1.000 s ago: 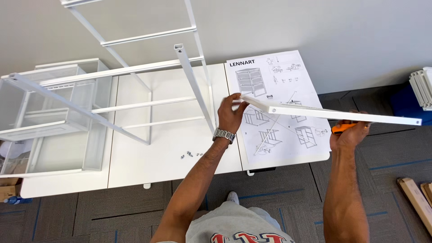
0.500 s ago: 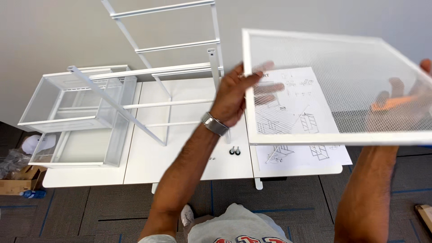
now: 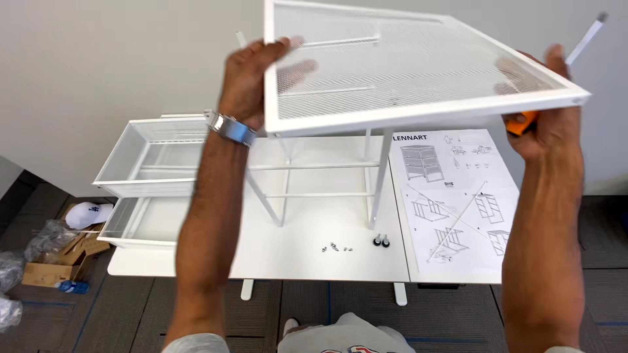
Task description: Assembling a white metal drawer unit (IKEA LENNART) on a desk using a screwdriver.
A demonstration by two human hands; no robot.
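A white mesh panel [image 3: 405,65] with a white frame is raised high in front of me, nearly flat. My left hand [image 3: 252,72] grips its left edge, fingers showing through the mesh. My right hand [image 3: 546,108] holds its right corner and also clutches an orange-handled tool [image 3: 520,123]. Below the panel stands a white metal frame [image 3: 376,176] on the white table [image 3: 314,252].
White mesh drawers [image 3: 147,163] lie at the table's left. A paper instruction sheet [image 3: 454,196] lies at the right. Small screws [image 3: 333,248] and two black casters [image 3: 381,242] sit near the front edge. A cardboard box, plastic bags and a white cap [image 3: 88,214] rest on the floor at left.
Both hands have lifted the mesh panel higher and moved it left, over the metal frame. It went from edge-on to showing its mesh face. My view shifted right.
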